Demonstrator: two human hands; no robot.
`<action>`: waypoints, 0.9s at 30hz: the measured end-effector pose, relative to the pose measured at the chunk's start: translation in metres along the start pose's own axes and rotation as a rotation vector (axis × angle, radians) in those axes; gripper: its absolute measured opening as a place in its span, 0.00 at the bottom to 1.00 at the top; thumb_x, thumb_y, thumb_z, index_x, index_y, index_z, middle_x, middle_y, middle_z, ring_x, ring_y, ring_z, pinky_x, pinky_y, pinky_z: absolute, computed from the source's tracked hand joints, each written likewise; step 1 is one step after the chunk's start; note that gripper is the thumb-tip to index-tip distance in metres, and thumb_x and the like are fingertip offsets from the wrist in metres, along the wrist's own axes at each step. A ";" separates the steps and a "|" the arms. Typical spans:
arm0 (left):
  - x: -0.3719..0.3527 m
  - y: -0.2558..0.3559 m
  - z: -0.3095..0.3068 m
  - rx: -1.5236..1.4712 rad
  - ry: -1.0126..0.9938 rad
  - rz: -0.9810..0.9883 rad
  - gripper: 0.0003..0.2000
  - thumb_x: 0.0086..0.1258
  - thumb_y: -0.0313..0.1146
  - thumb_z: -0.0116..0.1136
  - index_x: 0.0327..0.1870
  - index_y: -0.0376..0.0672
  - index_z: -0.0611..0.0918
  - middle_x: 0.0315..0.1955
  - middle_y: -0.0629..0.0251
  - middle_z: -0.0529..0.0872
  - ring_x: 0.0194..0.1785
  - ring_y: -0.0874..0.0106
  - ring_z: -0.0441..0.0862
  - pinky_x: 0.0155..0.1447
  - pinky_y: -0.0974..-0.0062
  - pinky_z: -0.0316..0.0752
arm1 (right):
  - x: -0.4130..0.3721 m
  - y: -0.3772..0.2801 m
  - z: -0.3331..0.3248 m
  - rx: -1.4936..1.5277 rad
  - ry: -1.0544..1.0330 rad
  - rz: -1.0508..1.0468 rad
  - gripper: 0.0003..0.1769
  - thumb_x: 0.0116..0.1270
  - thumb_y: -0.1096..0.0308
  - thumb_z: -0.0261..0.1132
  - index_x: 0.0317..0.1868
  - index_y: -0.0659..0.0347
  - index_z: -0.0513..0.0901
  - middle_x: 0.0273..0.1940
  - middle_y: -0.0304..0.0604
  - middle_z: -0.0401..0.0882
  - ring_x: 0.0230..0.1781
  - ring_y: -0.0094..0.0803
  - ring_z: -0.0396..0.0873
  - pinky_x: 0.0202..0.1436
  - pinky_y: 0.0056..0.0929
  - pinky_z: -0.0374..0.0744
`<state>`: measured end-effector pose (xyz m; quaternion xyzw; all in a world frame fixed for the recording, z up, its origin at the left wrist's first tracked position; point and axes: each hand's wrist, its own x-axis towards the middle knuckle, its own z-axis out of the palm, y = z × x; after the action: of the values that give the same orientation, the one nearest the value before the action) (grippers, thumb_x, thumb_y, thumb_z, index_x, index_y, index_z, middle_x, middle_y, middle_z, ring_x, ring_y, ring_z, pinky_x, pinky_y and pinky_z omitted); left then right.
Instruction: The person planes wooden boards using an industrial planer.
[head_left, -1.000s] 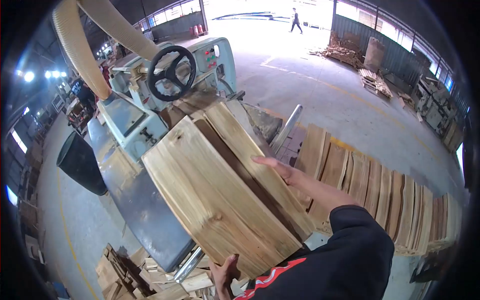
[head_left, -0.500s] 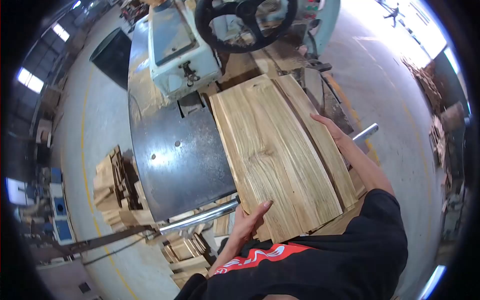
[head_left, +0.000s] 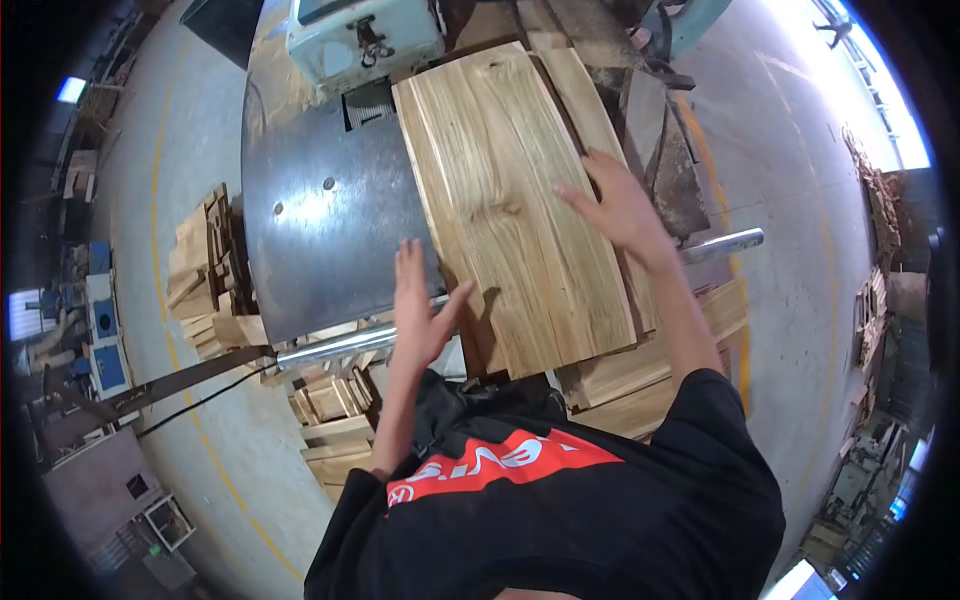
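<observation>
A wide wooden board [head_left: 510, 220] with dark grain and a knot lies on the metal machine table [head_left: 335, 235], its near end reaching past the table's front bar. Along its right side runs a narrower wooden board [head_left: 590, 110]. My left hand [head_left: 425, 310] is open beside the wide board's near left edge, fingers stretched forward and thumb pointing toward the wood. Over the right part of the boards my right hand [head_left: 618, 208] is open, fingers and thumb apart.
A pale green machine housing [head_left: 365, 45] stands at the table's far side. The metal bar [head_left: 345, 345] crosses the front. Wood pieces [head_left: 205, 270] are stacked at the left, and more boards [head_left: 660, 370] lie below at the right.
Both hands have let go of the boards; the left has moved off the near left edge and the right has come in over them. The view has tilted down.
</observation>
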<state>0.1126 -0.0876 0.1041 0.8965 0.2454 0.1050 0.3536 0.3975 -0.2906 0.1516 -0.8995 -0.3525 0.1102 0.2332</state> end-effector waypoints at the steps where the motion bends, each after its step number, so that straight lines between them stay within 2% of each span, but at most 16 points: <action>1: -0.005 0.002 0.013 -0.028 -0.001 0.001 0.51 0.74 0.50 0.74 0.87 0.31 0.56 0.86 0.30 0.53 0.89 0.40 0.52 0.87 0.50 0.59 | -0.013 -0.002 0.015 -0.051 0.050 -0.028 0.50 0.75 0.41 0.71 0.79 0.76 0.69 0.80 0.69 0.67 0.82 0.59 0.66 0.83 0.50 0.68; 4: -0.013 0.014 0.037 -0.154 0.005 0.035 0.53 0.75 0.46 0.73 0.89 0.34 0.50 0.88 0.34 0.45 0.90 0.40 0.49 0.87 0.51 0.57 | -0.052 -0.011 0.039 0.111 0.206 0.001 0.49 0.73 0.49 0.74 0.80 0.75 0.66 0.81 0.68 0.64 0.85 0.60 0.60 0.87 0.50 0.63; 7: -0.012 0.016 0.045 -0.357 0.048 0.092 0.52 0.77 0.44 0.71 0.90 0.35 0.48 0.89 0.35 0.40 0.91 0.44 0.47 0.88 0.53 0.54 | -0.064 -0.014 0.036 0.300 0.208 0.005 0.47 0.71 0.55 0.77 0.80 0.76 0.68 0.83 0.64 0.64 0.86 0.60 0.58 0.88 0.49 0.61; 10: -0.006 -0.003 0.048 -0.416 0.016 0.139 0.48 0.79 0.44 0.68 0.90 0.35 0.50 0.89 0.35 0.38 0.92 0.45 0.44 0.88 0.55 0.52 | -0.064 -0.010 0.028 0.227 0.151 -0.153 0.47 0.71 0.55 0.77 0.80 0.76 0.69 0.86 0.60 0.60 0.88 0.59 0.53 0.89 0.48 0.58; 11: -0.007 -0.006 0.051 -0.531 0.047 0.115 0.39 0.84 0.39 0.62 0.88 0.33 0.56 0.90 0.39 0.40 0.92 0.50 0.42 0.89 0.58 0.49 | -0.066 -0.011 0.028 0.213 0.143 -0.186 0.46 0.71 0.56 0.78 0.79 0.76 0.70 0.88 0.56 0.57 0.90 0.57 0.49 0.89 0.49 0.58; 14: -0.006 -0.003 0.048 -0.841 0.076 -0.036 0.32 0.87 0.34 0.55 0.86 0.32 0.62 0.90 0.43 0.48 0.93 0.55 0.43 0.89 0.61 0.47 | -0.072 -0.024 0.028 0.193 0.173 -0.202 0.43 0.72 0.59 0.77 0.79 0.75 0.72 0.88 0.55 0.55 0.90 0.57 0.48 0.89 0.48 0.56; 15: -0.005 -0.002 0.044 -0.913 0.115 -0.018 0.28 0.88 0.30 0.52 0.84 0.30 0.67 0.90 0.47 0.52 0.93 0.60 0.44 0.90 0.63 0.47 | -0.074 -0.030 0.029 0.204 0.211 -0.235 0.40 0.73 0.61 0.76 0.78 0.75 0.74 0.88 0.54 0.56 0.91 0.56 0.48 0.90 0.47 0.56; 19: -0.017 -0.001 0.007 -1.411 0.061 -0.253 0.28 0.86 0.29 0.52 0.83 0.30 0.68 0.84 0.53 0.68 0.86 0.64 0.65 0.86 0.66 0.61 | -0.079 -0.067 0.043 0.399 0.302 -0.172 0.37 0.74 0.62 0.75 0.76 0.74 0.75 0.86 0.54 0.61 0.89 0.53 0.55 0.88 0.45 0.60; 21: -0.022 -0.019 -0.016 -1.428 0.061 -0.237 0.28 0.85 0.28 0.54 0.83 0.30 0.68 0.82 0.54 0.72 0.82 0.66 0.70 0.85 0.67 0.65 | -0.081 -0.091 0.058 0.622 0.328 -0.120 0.34 0.76 0.63 0.73 0.76 0.73 0.76 0.84 0.55 0.65 0.87 0.52 0.61 0.86 0.44 0.64; 23: -0.025 -0.025 -0.050 -1.428 0.068 -0.196 0.28 0.83 0.28 0.56 0.82 0.30 0.70 0.77 0.55 0.79 0.77 0.68 0.77 0.81 0.69 0.71 | -0.081 -0.124 0.072 0.662 0.335 -0.097 0.32 0.77 0.64 0.72 0.74 0.72 0.78 0.82 0.57 0.69 0.83 0.52 0.67 0.83 0.44 0.68; 24: -0.024 -0.031 -0.065 -1.525 0.084 -0.234 0.28 0.82 0.26 0.58 0.81 0.31 0.72 0.72 0.55 0.84 0.71 0.69 0.83 0.76 0.71 0.76 | -0.081 -0.141 0.077 0.667 0.340 -0.097 0.30 0.77 0.64 0.71 0.74 0.72 0.79 0.81 0.58 0.70 0.82 0.53 0.70 0.82 0.43 0.70; 25: -0.027 -0.037 -0.082 -1.521 0.095 -0.226 0.28 0.82 0.26 0.58 0.81 0.32 0.73 0.70 0.55 0.85 0.68 0.70 0.85 0.73 0.71 0.78 | -0.078 -0.154 0.090 0.592 0.400 -0.076 0.29 0.78 0.63 0.71 0.72 0.72 0.80 0.78 0.61 0.73 0.79 0.54 0.73 0.81 0.45 0.71; 27: -0.025 -0.052 -0.115 -1.466 0.145 -0.173 0.28 0.81 0.25 0.60 0.81 0.32 0.73 0.67 0.55 0.87 0.64 0.72 0.87 0.69 0.72 0.81 | -0.071 -0.188 0.099 0.440 0.342 -0.091 0.29 0.78 0.62 0.71 0.71 0.73 0.80 0.77 0.63 0.74 0.79 0.56 0.73 0.81 0.45 0.70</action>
<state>0.0306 -0.0007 0.1515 0.3987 0.2049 0.2728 0.8513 0.2004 -0.1852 0.1614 -0.8161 -0.3155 0.0200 0.4838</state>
